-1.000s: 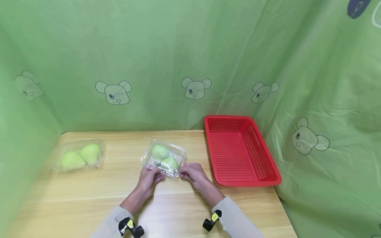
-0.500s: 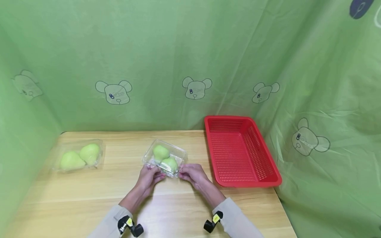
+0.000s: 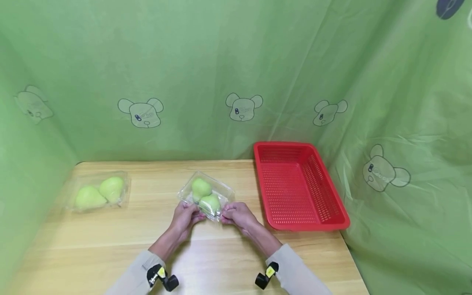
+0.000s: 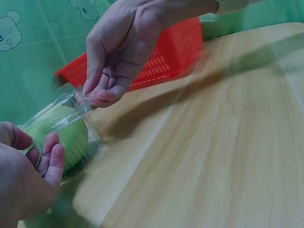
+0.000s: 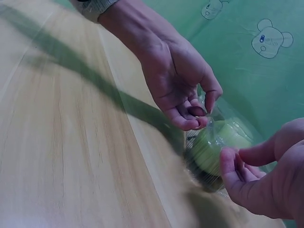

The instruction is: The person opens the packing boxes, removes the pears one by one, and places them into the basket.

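A clear plastic clamshell box [image 3: 222,190] with two green pears [image 3: 210,203] inside sits at the middle of the table, turned at an angle. My left hand [image 3: 182,219] pinches its near left corner between thumb and fingers. At the near right corner, my right hand [image 3: 239,215] pinches the rim the same way. In the left wrist view a pear [image 4: 71,137] shows through the ribbed side wall, with both hands at the near edge. The right wrist view has the thumb and fingertips of the right hand [image 5: 266,171] at the box's edge.
To the right stands a red perforated plastic basket [image 3: 291,190]. Another clear box [image 3: 81,181] with two green pears [image 3: 112,188] lies at the table's left side. A green curtain [image 3: 191,61] hangs behind and beside the wooden table [image 3: 214,254].
The box has turned slightly and shifted a little to the right, both hands keeping hold of its near corners. The basket and the other box stay where they were.
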A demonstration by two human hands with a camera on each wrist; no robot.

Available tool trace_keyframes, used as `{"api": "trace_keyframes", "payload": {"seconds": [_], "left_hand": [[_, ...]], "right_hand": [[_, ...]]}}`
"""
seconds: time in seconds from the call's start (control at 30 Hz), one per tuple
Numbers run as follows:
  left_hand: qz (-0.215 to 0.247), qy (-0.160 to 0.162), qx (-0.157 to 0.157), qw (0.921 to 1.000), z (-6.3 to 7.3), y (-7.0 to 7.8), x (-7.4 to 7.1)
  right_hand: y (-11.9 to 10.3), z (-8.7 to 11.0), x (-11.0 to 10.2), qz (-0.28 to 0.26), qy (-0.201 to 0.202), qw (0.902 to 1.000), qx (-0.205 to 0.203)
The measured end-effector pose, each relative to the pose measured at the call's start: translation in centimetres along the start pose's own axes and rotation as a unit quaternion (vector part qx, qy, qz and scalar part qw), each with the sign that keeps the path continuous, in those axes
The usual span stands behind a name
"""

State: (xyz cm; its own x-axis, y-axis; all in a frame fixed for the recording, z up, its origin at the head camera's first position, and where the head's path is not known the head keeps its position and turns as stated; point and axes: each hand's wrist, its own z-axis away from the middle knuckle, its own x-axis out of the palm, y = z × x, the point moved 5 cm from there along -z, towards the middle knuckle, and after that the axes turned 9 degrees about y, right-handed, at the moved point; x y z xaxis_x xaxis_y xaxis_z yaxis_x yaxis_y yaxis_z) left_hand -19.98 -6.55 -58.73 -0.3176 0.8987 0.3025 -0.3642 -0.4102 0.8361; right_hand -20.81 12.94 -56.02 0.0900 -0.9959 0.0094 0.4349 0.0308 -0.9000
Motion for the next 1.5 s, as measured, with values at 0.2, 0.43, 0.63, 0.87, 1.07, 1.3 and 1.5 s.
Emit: {"api": "trace_keyframes", "payload": {"seconds": [0.2,0.43,0.63,0.87,1.07,1.3,1.5], "left_hand": [[-0.005,0.001,-0.003,1.0000,0.1,0.2,0.4],[0.003,0.002,-0.001,1.0000,0.1,0.3,0.4],[-0.005,-0.020,-0.019,0.9996,0.2,-0.2,0.2],[0.001,-0.036,-0.031,0.9989,0.4,-0.7,-0.7],[0.016,-0.042,-0.040,0.9982,0.7,-0.9,-1.4],[0.015,-0.054,-0.036,0.9978,0.7,-0.8,-1.8],[0.026,-0.058,-0.041,0.9971,0.5,-0.6,-1.9]], "right_hand": [[-0.4,0.4,0.2,0.022,-0.006,0.9997,0.009],[-0.5,0.4,0.1,0.008,-0.003,0.9998,0.019],[-0.4,0.5,-0.7,-0.030,0.015,0.9989,0.031],[-0.5,0.5,-0.7,-0.037,0.012,0.9987,0.032],[-0.4,0.4,-0.6,-0.035,0.023,0.9984,0.039],[-0.3,0.5,-0.8,-0.037,0.036,0.9981,0.033],[-0.3,0.4,-1.0,-0.022,0.047,0.9985,0.018]]}}
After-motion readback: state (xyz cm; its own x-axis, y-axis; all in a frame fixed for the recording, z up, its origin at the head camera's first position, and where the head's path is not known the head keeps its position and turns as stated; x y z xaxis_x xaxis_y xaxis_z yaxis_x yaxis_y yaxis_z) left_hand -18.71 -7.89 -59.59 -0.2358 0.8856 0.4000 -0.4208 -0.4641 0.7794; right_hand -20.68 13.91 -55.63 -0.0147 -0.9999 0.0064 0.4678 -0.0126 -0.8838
